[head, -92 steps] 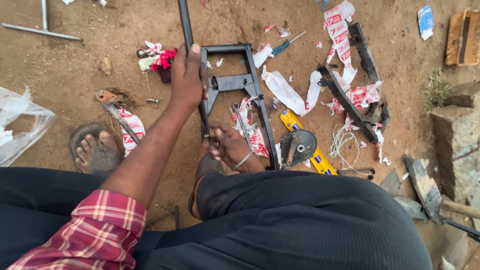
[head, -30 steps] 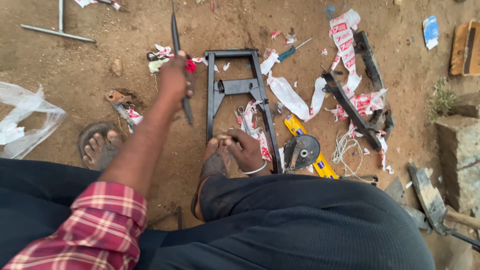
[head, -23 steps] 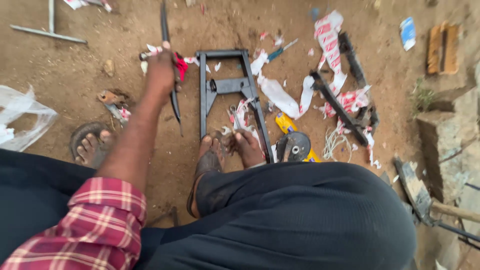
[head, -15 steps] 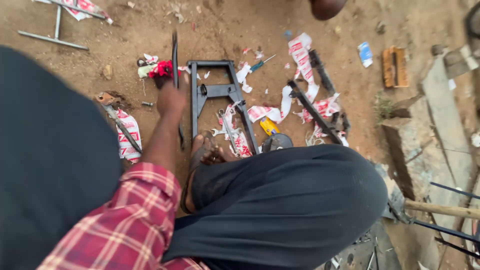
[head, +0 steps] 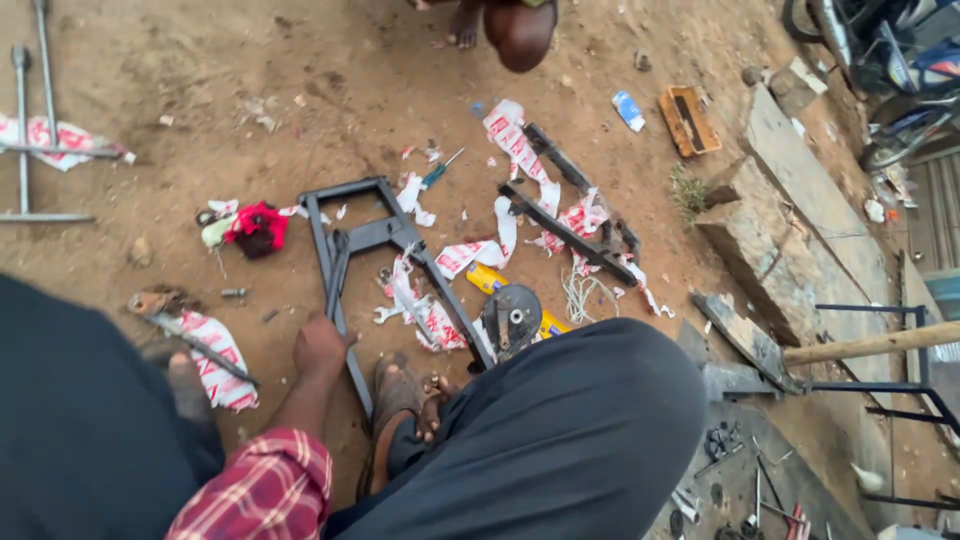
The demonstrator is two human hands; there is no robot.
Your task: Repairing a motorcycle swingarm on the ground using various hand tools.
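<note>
The dark metal frame (head: 385, 270) lies flat on bare reddish-brown earth, its near end running back to the person's sandalled foot (head: 392, 405). The left hand (head: 320, 345) is closed on the frame's left rail near that end, fingers curled around the bar; the right hand is hidden behind the dark trouser leg, so its state cannot be told. Just right of the frame, an angle grinder (head: 512, 318) with a yellow body rests on the dirt. Torn strips of white wrapping with red print (head: 462, 256) lie over and around the frame, and more of it clings to two dark metal bars (head: 570, 215) farther right. A red rag (head: 257, 226) sits left of the frame, and another wrapped bar (head: 205, 350) lies nearer the person. Beyond, a small blue-and-white packet (head: 628, 110) and a rusty orange box (head: 688, 120) lie near a rough stone kerb (head: 800, 225); a pale metal stand (head: 25, 150) lies at far left.
</note>
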